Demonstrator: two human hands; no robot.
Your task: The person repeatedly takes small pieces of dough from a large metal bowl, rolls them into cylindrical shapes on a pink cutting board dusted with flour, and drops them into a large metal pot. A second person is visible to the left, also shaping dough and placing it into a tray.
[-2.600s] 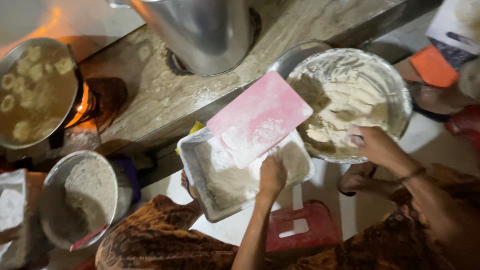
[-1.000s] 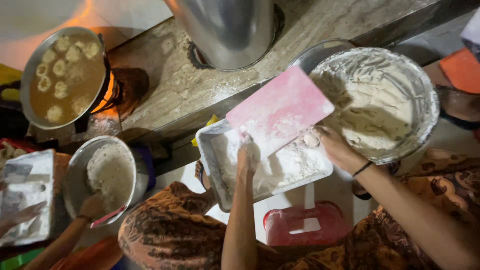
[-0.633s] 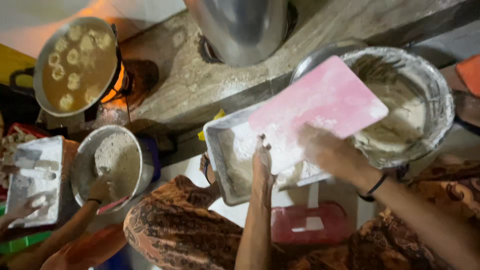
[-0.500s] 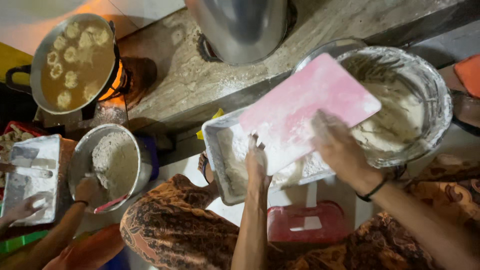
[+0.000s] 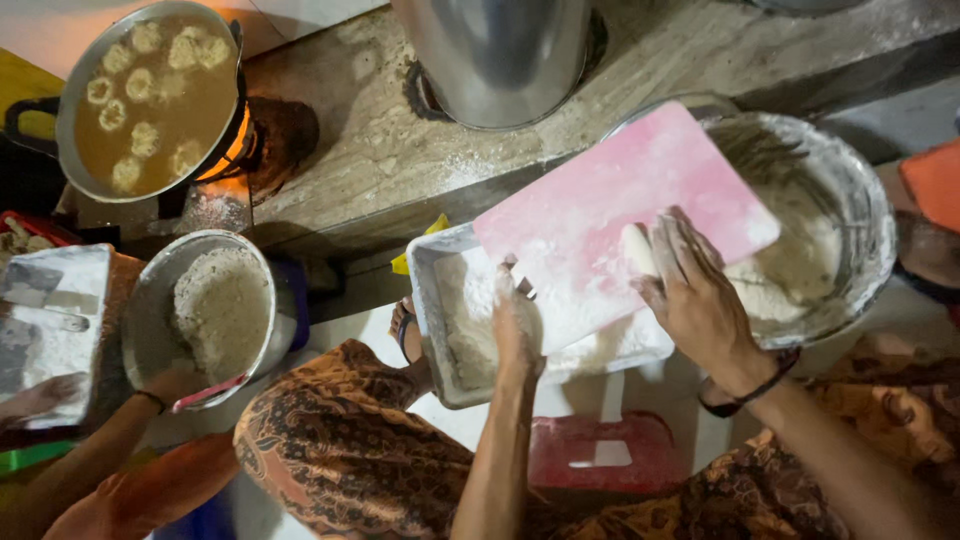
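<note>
Now the right hand lies flat on the pink cutting board, palm down and fingers spread, with a pale piece of dough pressed under the fingertips near the board's middle — half a second ago that hand was still curled over the board's lower edge, and a second ago it was down at the flour in the rectangular metal tray. The change suggests, as a judgement, that dough has gone from the big metal dough bowl to the board and is being rolled or flattened there. The left hand has stayed over the tray, floury, fingers drawn loosely together and pointing down into the flour, holding nothing that can be made out. The board rests tilted across the tray's far corner and the bowl's rim, and it has swung a little flatter than before. The right forearm comes in from the lower right with a dark band at the wrist; the left forearm rises straight from below. At the left another person's hand grips a round bowl of crumbs, and a pan of frying pieces sits over a flame.
</note>
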